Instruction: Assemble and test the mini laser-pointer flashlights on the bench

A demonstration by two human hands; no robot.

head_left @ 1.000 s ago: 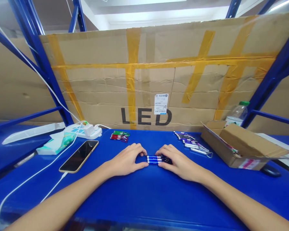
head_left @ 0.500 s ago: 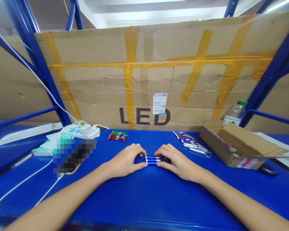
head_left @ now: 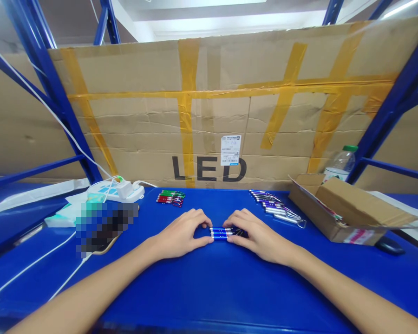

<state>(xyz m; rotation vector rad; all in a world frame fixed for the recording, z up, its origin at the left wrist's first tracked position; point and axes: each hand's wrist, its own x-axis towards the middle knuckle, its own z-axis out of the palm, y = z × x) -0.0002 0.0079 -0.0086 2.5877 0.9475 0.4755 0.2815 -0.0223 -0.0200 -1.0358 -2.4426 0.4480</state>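
Observation:
Several small blue keychain flashlights (head_left: 219, 234) lie side by side in the middle of the blue tabletop. At their left ends, my left hand (head_left: 183, 234) is closed around them, thumb in front and fingers behind. My right hand (head_left: 253, 235) grips the right ends the same way and partly covers the dark clips there. Beyond my left hand sit green flashlights (head_left: 170, 194) and red flashlights (head_left: 165, 200) with carabiner clips. A slanting row of purple, dark and silver flashlights (head_left: 277, 210) lies behind my right hand.
An open cardboard box (head_left: 320, 213) stands at the right, with a dark object (head_left: 390, 246) beside it and a green-capped bottle (head_left: 339, 164) behind. On the left are a power strip (head_left: 106, 189), white cables, a tissue pack (head_left: 64, 213) and a blurred-out phone (head_left: 107, 232). A large cardboard sheet (head_left: 146, 134) closes off the back.

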